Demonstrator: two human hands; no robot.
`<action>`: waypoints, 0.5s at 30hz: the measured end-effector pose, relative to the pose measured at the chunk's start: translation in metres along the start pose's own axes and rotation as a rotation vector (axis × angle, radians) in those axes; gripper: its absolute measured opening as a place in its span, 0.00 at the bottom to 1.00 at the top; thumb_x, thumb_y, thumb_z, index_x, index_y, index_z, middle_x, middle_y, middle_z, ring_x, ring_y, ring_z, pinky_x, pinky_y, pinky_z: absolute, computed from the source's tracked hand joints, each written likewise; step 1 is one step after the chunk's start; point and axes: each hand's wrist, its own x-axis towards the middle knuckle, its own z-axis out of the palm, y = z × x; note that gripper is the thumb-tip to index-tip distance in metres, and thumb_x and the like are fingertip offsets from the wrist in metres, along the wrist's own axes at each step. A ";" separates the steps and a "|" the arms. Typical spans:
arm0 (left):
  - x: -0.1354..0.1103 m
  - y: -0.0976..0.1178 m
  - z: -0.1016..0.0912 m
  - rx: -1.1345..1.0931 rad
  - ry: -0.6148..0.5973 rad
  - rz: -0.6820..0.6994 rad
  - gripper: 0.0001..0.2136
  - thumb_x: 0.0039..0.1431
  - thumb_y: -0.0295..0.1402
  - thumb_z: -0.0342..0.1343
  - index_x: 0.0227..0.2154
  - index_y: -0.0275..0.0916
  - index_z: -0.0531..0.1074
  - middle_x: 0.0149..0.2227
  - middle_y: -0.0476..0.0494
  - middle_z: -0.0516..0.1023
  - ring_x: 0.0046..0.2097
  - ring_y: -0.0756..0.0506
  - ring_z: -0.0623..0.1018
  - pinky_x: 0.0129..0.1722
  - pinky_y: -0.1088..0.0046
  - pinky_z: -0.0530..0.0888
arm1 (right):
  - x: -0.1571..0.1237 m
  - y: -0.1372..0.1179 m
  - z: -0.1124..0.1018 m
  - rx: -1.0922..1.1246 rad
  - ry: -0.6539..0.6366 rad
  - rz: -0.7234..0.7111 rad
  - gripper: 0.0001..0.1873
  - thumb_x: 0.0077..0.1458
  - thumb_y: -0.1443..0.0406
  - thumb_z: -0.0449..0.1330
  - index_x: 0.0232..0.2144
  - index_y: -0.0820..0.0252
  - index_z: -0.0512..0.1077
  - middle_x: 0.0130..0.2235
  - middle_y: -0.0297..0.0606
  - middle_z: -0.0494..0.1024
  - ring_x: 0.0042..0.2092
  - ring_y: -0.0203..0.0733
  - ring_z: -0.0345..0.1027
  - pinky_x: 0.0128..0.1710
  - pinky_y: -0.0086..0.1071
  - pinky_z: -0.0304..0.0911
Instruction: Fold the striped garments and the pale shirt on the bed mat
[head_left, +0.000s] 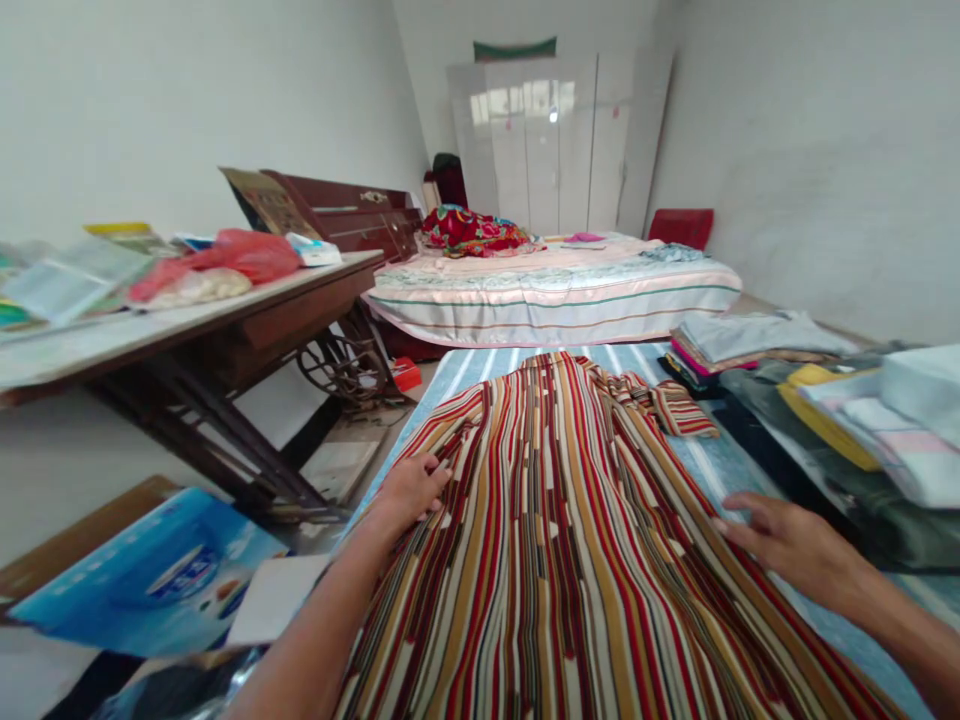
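A long striped shirt in red, tan, cream and dark brown lies spread out, its collar at the far end. Its right-hand sleeve is folded, with the cuff turned outward. At the shirt's left edge, below the shoulder, my left hand has its fingers curled closed on the cloth. Beside the opposite edge is my right hand, fingers stretched out and apart, the tips touching or just over the fabric. Beneath the shirt is a light blue striped cover.
Folded clothes and more piled garments lie at the right. To the left stand a treadle sewing table bearing bags and a blue printed package. A bed and white wardrobe are behind.
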 end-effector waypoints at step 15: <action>0.178 0.056 0.022 0.199 0.000 -0.095 0.19 0.50 0.43 0.56 0.39 0.32 0.73 0.14 0.47 0.71 0.18 0.45 0.74 0.17 0.76 0.66 | 0.277 -0.079 0.034 -0.380 -0.051 0.057 0.30 0.52 0.49 0.53 0.49 0.65 0.66 0.38 0.47 0.77 0.34 0.42 0.72 0.32 0.32 0.63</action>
